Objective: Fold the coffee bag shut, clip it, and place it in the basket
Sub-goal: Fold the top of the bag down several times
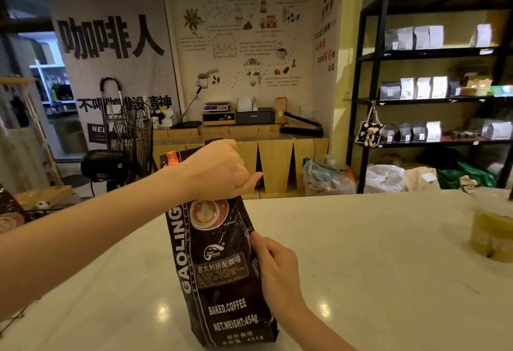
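A tall dark coffee bag [219, 273] with white lettering stands upright on the white table [374, 253], near its front edge. My left hand [219, 169] is closed around the bag's upper part, and the crumpled top edge sticks out above my fist. My right hand [273, 264] grips the bag's right side at mid height, thumb on the front. No clip and no basket can be made out in this view.
A plastic cup of greenish drink [491, 231] stands at the table's right edge. Another coffee bag [9, 212] shows at the far left. Behind the table are a wooden counter [277, 153], a fan [130, 137] and black shelves [433, 95] with bags.
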Demonstrator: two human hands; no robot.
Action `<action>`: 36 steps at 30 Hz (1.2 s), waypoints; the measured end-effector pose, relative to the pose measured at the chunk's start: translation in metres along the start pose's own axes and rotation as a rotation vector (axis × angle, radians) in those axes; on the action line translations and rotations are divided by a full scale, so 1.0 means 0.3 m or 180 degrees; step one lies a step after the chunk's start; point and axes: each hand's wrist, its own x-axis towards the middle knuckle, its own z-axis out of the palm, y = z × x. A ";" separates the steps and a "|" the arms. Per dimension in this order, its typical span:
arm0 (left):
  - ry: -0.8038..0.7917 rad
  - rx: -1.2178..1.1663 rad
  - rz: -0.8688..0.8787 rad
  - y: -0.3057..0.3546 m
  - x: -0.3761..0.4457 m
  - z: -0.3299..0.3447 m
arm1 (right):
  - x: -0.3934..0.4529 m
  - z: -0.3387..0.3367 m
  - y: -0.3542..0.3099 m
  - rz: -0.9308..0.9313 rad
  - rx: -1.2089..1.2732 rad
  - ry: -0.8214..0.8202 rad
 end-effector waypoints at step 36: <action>0.0224 0.0393 -0.0220 0.043 0.087 0.037 | 0.056 -0.071 0.017 0.1016 0.0645 -0.0725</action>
